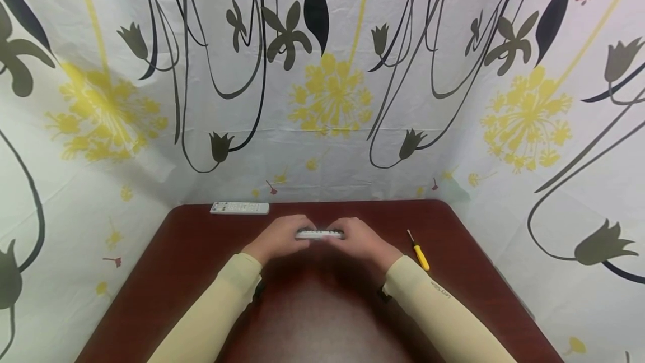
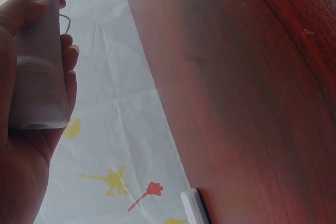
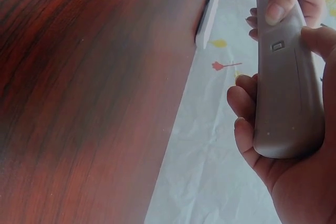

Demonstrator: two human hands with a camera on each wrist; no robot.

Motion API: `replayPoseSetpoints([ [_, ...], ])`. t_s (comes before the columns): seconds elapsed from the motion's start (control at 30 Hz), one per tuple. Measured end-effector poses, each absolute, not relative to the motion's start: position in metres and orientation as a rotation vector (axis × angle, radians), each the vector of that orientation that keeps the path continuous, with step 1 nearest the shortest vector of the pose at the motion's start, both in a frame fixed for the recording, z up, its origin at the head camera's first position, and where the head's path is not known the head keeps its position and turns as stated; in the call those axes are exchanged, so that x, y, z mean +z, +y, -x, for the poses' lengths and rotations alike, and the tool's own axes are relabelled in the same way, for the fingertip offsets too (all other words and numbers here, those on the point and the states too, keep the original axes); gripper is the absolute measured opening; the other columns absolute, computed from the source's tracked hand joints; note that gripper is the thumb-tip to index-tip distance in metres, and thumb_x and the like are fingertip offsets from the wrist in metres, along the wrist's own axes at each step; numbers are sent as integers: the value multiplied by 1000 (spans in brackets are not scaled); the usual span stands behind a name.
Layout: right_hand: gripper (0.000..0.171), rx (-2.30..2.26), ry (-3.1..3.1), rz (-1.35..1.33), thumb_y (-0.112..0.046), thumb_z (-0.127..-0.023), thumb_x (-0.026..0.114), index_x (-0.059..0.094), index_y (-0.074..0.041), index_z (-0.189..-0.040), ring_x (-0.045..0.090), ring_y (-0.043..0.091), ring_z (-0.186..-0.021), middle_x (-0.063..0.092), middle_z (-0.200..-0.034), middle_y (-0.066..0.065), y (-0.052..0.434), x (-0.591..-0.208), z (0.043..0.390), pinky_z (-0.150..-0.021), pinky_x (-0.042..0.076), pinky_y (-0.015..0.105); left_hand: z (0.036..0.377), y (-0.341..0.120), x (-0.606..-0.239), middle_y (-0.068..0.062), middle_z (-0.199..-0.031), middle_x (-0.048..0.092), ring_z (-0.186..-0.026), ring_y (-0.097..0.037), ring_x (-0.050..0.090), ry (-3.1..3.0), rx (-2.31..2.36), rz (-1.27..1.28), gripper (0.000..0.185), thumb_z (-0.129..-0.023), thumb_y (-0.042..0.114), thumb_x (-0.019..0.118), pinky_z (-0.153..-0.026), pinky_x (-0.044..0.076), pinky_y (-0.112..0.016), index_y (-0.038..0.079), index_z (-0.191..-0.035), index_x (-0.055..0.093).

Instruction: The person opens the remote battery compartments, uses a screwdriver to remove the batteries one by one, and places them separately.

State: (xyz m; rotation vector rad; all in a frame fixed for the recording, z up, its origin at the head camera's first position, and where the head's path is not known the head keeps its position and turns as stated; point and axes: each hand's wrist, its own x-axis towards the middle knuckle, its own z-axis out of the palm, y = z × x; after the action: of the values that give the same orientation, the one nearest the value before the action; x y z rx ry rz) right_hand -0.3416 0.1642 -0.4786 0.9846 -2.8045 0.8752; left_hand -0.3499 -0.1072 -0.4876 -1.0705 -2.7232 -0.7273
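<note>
A small grey remote control [image 1: 319, 233] is held just above the middle of the dark red table [image 1: 201, 262], its button face up in the head view. My left hand [image 1: 297, 232] grips its left end and my right hand [image 1: 343, 233] grips its right end. The wrist views show the remote's smooth grey back [image 2: 37, 72] [image 3: 289, 87] with a small latch near one end. My left fingers [image 2: 71, 56] and right fingers [image 3: 242, 106] curl round its edges. A left thumb [image 3: 281, 3] presses the back near the latch.
A second, white remote [image 1: 239, 208] lies at the table's back edge, left of my hands, also seen as the white remote [image 2: 191, 207] [image 3: 208, 14]. A yellow-handled screwdriver [image 1: 419, 252] lies to the right. Flower-patterned cloth [image 1: 322, 99] surrounds the table.
</note>
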Motion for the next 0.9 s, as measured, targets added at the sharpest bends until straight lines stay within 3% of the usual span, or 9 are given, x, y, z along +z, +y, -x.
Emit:
replayPoseSetpoints([
  [0.27,28,891,-2806,-967,-54,-104,75,81,-27,-108,67,5,-86,73,-94,-19,165,-479,341,-81,58,34,349,-109,-485,17,-112,71,-104,-7,64,-2770,-739,1065,19,-100,25,83,-100,57,-37,29,-117,78],
  [0.5,19,919,-2812,-975,-44,-100,83,80,-27,-108,66,9,-83,72,-92,-17,167,-479,340,-79,59,34,348,-111,-480,18,-112,73,-106,-8,66,-2801,-810,1056,17,-102,27,83,-102,57,-40,30,-119,80],
  [0.9,12,864,-2783,-922,-32,-98,87,79,-25,-105,64,8,-78,70,-88,-17,168,-479,340,-75,57,33,351,-114,-481,23,-103,74,-93,-4,68,-2760,-946,1081,11,-103,29,82,-89,58,-35,31,-114,82],
])
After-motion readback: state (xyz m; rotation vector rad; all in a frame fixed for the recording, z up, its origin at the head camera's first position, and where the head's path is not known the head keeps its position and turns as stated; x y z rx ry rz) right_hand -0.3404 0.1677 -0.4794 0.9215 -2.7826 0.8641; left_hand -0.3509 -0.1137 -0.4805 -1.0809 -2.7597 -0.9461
